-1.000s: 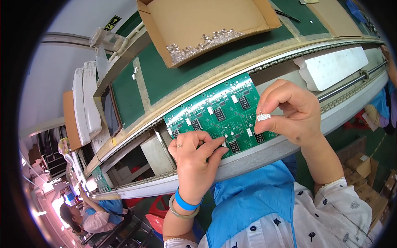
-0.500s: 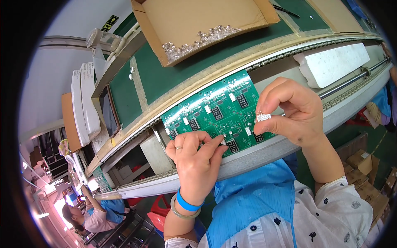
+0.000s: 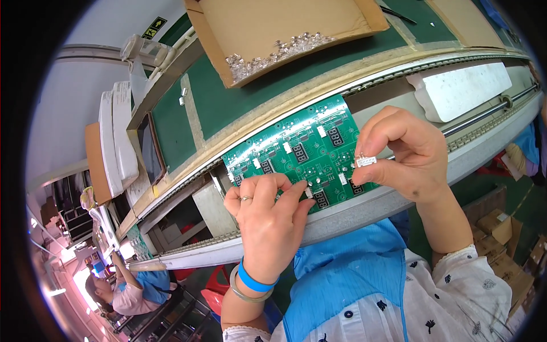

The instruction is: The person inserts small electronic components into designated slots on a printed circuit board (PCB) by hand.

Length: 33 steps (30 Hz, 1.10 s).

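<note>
A green circuit board (image 3: pixel 319 162) with several black digit displays (image 3: pixel 299 152) and white connectors (image 3: pixel 287 148) lies across the conveyor rails. My right hand (image 3: pixel 407 151) is closed above the board's right part, pinching a loose white pin connector (image 3: pixel 365 162) between thumb and forefinger. My left hand (image 3: pixel 266 214) rests over the board's near left part, its fingers drawn together. Thumb and forefinger of that hand meet at a white connector (image 3: pixel 309 192) standing on the board beside a display. Part of the board and any parts beneath the left hand are hidden.
Beyond the rail, a cardboard tray (image 3: pixel 296 23) holds a heap of small clear and metal parts (image 3: pixel 279 54) on the green bench (image 3: pixel 222 108). A white foam block (image 3: pixel 464 88) lies on the conveyor to the right. At lower left, another person (image 3: pixel 134 288) sits beside the line.
The left hand has shifted slightly left and up, showing more of the connector at its fingertips. The right hand still holds its connector, turned a little. The view has tilted slightly.
</note>
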Available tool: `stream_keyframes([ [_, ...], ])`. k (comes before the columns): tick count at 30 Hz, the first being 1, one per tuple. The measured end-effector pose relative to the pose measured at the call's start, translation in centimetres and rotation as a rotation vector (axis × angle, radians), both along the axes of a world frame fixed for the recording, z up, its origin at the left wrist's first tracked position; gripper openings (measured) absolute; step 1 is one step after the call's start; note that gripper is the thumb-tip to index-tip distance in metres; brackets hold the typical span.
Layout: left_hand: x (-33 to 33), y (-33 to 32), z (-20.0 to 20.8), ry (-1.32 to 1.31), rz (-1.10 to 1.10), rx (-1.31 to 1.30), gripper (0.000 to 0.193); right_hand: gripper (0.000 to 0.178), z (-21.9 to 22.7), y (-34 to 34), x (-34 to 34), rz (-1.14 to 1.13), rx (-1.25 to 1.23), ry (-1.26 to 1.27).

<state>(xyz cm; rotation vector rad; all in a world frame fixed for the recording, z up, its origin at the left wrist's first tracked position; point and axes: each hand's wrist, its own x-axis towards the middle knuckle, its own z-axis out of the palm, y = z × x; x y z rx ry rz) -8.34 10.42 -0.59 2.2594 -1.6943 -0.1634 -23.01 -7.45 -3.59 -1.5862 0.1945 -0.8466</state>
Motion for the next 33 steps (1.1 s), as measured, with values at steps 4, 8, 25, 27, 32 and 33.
stream_keyframes([
  [4, 0.4, 0.4, 0.1, 0.009, 0.007, -0.02, 0.024, 0.026, 0.2, 0.0, 0.0, 0.003, 0.023, 0.003],
  [8, 0.3, 0.4, -0.2, 0.02, -0.013, -0.043, 0.022, 0.025, 0.2, 0.3, 0.2, 0.011, 0.054, 0.009],
  [25, 1.7, 2.5, 2.4, 0.347, -0.146, -0.434, 0.038, 0.03, 2.6, 3.7, 2.2, 0.498, 0.527, 0.369],
  [27, 1.9, 3.1, 2.3, 0.3, -0.174, -0.41, 0.033, 0.035, 2.8, 3.9, 2.5, 0.543, 0.552, 0.399],
  [32, 1.9, 4.4, 2.8, 0.218, -0.143, -0.351, 0.031, 0.04, 2.9, 4.5, 3.3, 0.624, 0.542, 0.479],
  [33, 1.9, 4.6, 2.9, 0.225, -0.128, -0.343, 0.031, 0.04, 3.0, 4.5, 3.5, 0.622, 0.546, 0.479],
])
